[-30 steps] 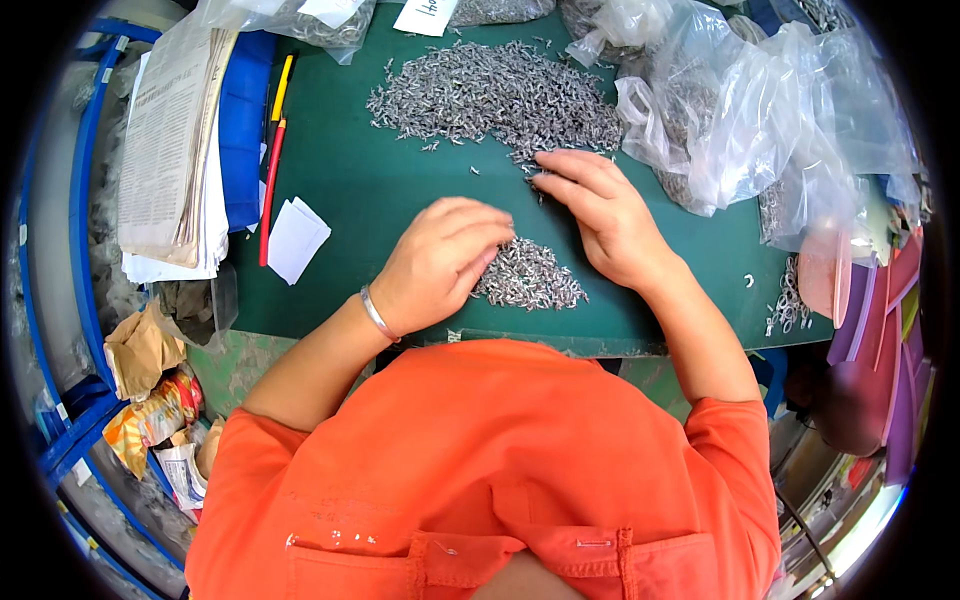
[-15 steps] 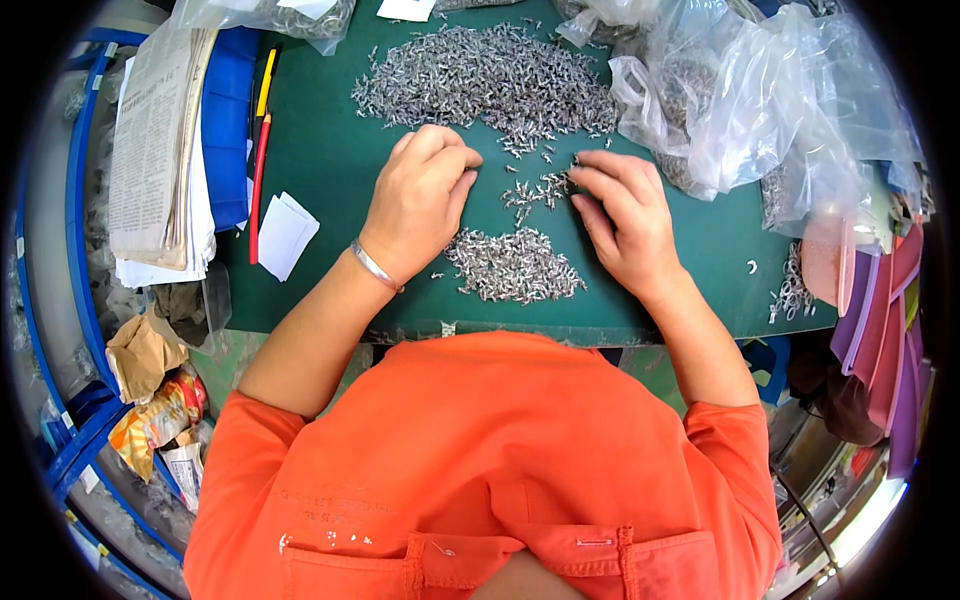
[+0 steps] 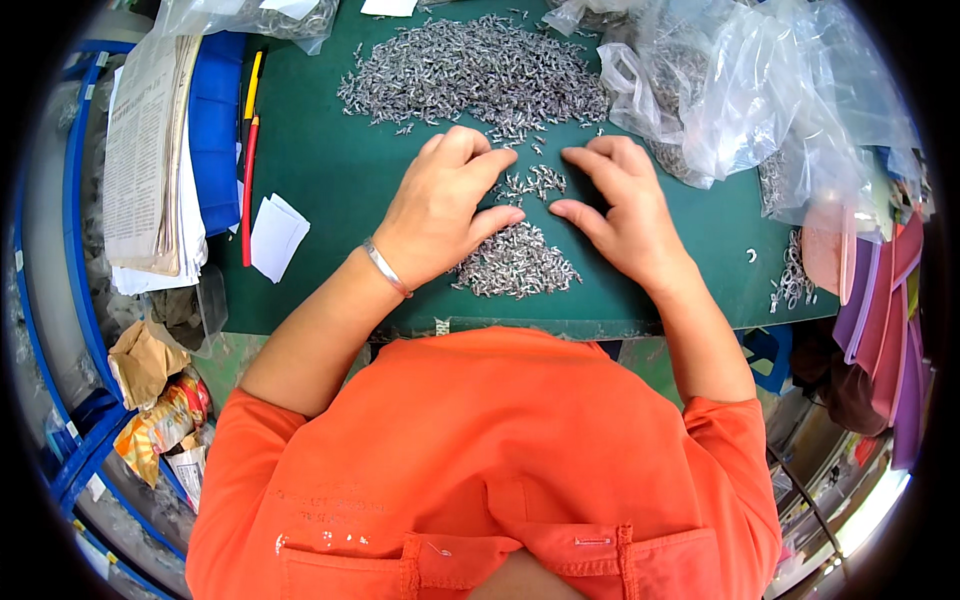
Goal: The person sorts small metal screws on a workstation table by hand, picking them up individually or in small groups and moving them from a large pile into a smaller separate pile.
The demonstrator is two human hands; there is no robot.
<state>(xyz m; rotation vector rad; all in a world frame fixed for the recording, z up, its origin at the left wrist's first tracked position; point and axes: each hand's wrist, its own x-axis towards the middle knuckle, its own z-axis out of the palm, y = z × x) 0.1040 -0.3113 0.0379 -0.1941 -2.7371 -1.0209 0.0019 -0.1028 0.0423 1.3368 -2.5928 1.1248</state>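
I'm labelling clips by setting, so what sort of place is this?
Probably a small-parts workshop: a large heap of small metallic pieces lies on a green tabletop, clear plastic bags crowd its far right, and blue-framed shelving stands at the left.

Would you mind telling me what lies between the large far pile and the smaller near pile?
The head view shows a loose cluster of metallic parts there, plus a few strays, between the left hand and right hand.
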